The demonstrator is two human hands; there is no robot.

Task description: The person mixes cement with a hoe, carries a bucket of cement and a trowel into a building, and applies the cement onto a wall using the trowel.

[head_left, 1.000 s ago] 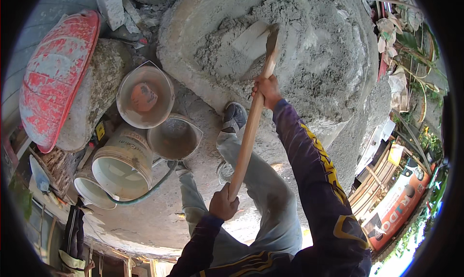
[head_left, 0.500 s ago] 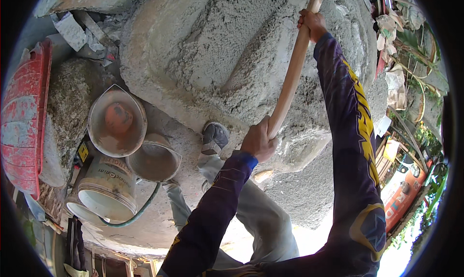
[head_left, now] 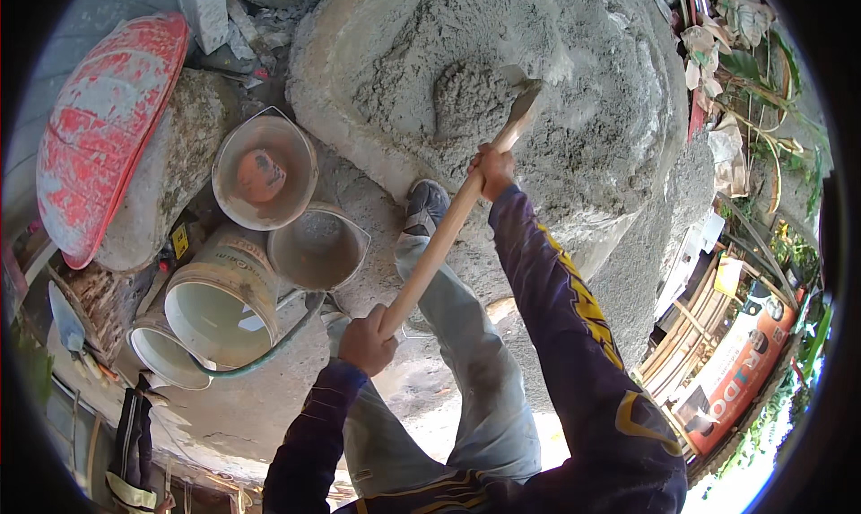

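My left hand (head_left: 367,341) is closed round the rear end of a shovel's long wooden handle (head_left: 435,251). Farther up, my right hand (head_left: 493,171) grips the same handle close to the metal. The shovel's grey head (head_left: 522,101) is at a heap of wet grey mortar (head_left: 583,137), its blade partly hidden. Just left of the head, a darker rounded clump of mortar (head_left: 468,100) stands up from the mix. My shod foot (head_left: 426,204) is at the near edge of the heap.
Several buckets stand at left: one holding a reddish lump (head_left: 261,175), another grey inside (head_left: 318,249), and a pale one with liquid (head_left: 220,321) beside a green hose (head_left: 269,357). A red, mortar-stained basin (head_left: 112,137) leans on a rock (head_left: 170,169). A trowel (head_left: 67,321) lies far left.
Both hands have come back toward my body with the shovel, sliding none visibly apart. The shovel's head now shows at the mortar, and the view has shifted.
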